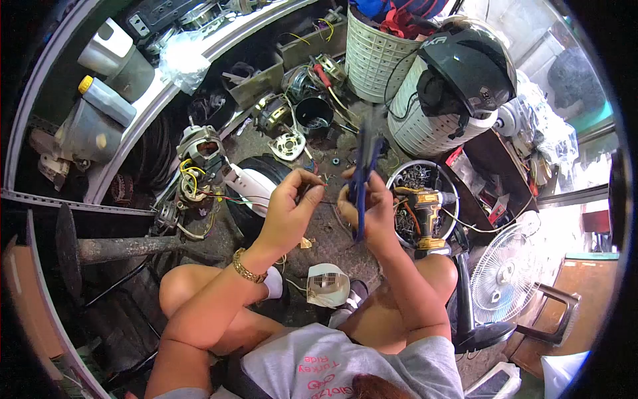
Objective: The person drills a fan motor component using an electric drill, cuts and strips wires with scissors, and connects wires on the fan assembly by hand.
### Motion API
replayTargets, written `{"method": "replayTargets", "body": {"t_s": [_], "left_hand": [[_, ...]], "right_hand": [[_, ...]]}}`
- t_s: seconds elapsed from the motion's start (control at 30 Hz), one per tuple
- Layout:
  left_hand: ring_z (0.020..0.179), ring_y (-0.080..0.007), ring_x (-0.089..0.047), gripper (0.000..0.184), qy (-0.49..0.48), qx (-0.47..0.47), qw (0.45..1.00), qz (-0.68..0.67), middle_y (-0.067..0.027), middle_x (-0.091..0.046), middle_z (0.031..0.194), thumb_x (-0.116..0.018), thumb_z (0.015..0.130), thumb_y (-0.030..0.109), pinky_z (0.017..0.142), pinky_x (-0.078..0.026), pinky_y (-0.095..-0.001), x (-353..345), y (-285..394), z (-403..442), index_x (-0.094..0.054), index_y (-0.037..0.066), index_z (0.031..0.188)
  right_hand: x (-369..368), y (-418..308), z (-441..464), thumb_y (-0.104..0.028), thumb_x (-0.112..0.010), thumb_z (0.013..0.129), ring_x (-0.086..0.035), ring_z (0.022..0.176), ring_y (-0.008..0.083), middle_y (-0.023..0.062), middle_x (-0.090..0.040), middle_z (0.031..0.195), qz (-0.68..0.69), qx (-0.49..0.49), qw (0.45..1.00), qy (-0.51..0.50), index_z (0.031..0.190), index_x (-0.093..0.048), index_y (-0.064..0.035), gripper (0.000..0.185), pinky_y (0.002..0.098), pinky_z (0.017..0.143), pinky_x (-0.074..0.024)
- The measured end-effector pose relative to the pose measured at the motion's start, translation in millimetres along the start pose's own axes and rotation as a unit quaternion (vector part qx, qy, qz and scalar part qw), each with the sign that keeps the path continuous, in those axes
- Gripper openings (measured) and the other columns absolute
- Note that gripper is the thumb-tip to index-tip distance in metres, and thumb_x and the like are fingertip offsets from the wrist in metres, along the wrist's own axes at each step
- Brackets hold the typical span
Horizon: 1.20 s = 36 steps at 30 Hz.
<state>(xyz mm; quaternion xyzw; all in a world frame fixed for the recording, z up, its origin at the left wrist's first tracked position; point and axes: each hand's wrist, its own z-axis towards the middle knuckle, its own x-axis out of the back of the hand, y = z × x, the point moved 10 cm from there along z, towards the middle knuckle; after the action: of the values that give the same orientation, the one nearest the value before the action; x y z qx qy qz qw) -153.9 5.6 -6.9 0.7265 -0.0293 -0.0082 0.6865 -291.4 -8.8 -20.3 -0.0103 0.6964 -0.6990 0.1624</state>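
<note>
Gripping, right hand (377,213): one long blue-handled hand tool with a dark metal head (361,199), near vertical above the grey floor (325,239); fingers wrapped round the handle; head blurred, so whether it is spread cannot be told.

Pinched, left hand (296,199): thin coloured insulated wires (222,195), thumb and fingers closed on their end, apart from the tool; run leads leftward across a white plastic housing (246,186) toward a metal motor with yellow leads (194,189).

Handling, as judged: wires light, limp, easily bent, bare strands likely fragile; best hold on the insulation, just behind the end. Tool rigid, moderately heavy, handles probably smooth and offering good purchase; best hold low on the blue portion, clear of the head.
</note>
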Motion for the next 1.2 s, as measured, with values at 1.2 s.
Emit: {"method": "replayTargets", "body": {"t_s": [1.2], "left_hand": [[0.067,-0.0018,-0.048,0.006,0.142,-0.007,0.966,-0.215,0.002,-0.061,0.083,-0.057,0.092,0.006,0.058,-0.037,-0.0179,27,-14,-5,-0.061,0.003,0.096]], "right_hand": [[-8,-10,-15,-0.009,-0.073,0.059,-0.051,0.066,0.0218,0.0024,-0.05,0.068,-0.438,0.176,0.881,0.032,0.104,-0.063,-0.0129,0.046,0.0337,0.064,-0.031]]}}
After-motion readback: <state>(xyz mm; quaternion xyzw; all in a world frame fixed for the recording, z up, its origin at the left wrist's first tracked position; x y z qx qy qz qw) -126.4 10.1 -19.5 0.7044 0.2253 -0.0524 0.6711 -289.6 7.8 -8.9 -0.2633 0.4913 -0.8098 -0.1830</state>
